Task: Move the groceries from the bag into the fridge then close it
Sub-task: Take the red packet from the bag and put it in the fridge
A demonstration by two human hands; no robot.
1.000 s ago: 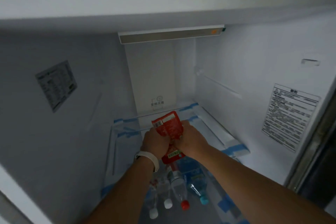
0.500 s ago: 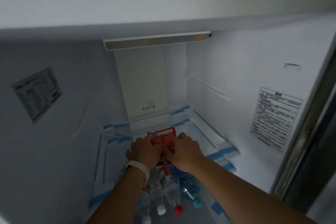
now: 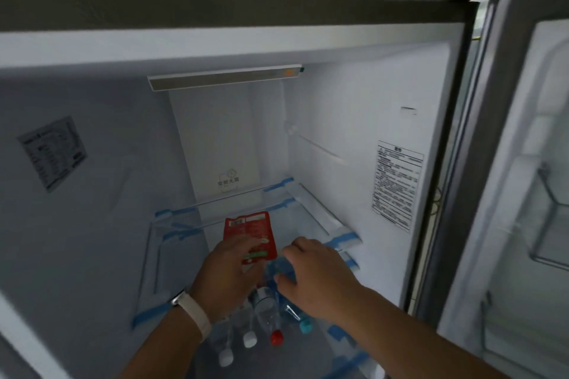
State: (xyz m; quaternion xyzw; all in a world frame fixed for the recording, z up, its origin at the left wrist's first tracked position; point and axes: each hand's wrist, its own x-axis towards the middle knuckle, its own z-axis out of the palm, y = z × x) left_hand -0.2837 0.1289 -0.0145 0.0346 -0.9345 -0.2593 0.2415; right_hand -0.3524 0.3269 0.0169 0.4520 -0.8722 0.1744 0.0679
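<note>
Four bottles (image 3: pixel 266 309) lie nearest on the glass shelf (image 3: pixel 160 258). Above them, the left hand (image 3: pixel 229 277) and right hand (image 3: pixel 314 280) have parted, slack and empty. The released red pouch (image 3: pixel 249 229) now lies flat behind. Item apparently stowed; fridge door (image 3: pixel 523 194) open.

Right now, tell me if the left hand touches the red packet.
Cannot tell. Head view: left hand overlaps the lower half of the red packet; pressing or hovering unclear.

Lower end of pouch (image 3: pixel 250 229) behind left hand (image 3: pixel 229 281)
</note>
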